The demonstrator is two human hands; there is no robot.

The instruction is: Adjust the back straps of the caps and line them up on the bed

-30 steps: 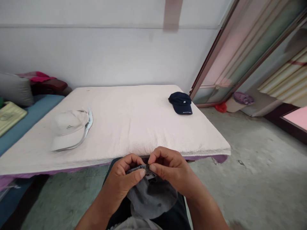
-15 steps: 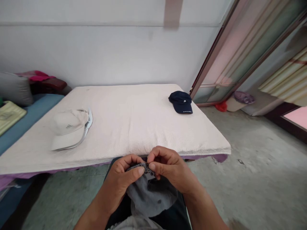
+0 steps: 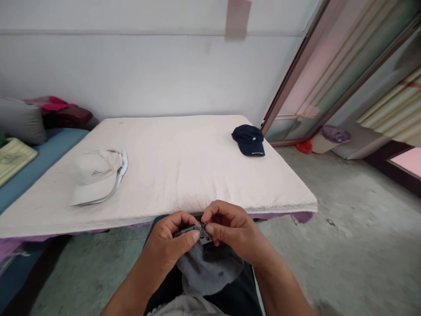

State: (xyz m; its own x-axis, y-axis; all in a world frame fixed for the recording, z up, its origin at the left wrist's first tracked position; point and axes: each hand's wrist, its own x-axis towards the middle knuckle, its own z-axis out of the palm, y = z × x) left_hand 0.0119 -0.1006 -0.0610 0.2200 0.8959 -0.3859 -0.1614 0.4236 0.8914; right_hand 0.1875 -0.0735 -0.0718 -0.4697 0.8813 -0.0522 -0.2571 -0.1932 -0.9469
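Note:
A grey cap (image 3: pixel 210 270) rests over my lap, its strap edge with a small dark buckle (image 3: pixel 203 229) turned up toward me. My left hand (image 3: pixel 173 237) pinches the cap's band on the left of the buckle, thumb on top. On the other side, my right hand (image 3: pixel 232 228) is closed with thumb and forefinger at the strap end by the buckle. The strap's tip is mostly hidden by the fingers.
A bed with a pale cover (image 3: pixel 177 166) stands before me. On it lie stacked light caps (image 3: pixel 95 175) at left and a navy cap (image 3: pixel 249 140) at right. A grey cushion (image 3: pixel 21 120) is far left; a waste bin (image 3: pixel 325 140) stands beyond the bed.
The grey cap's body has shifted slightly, and more of the buckle shows between my fingers. Both hands keep nearly the same place.

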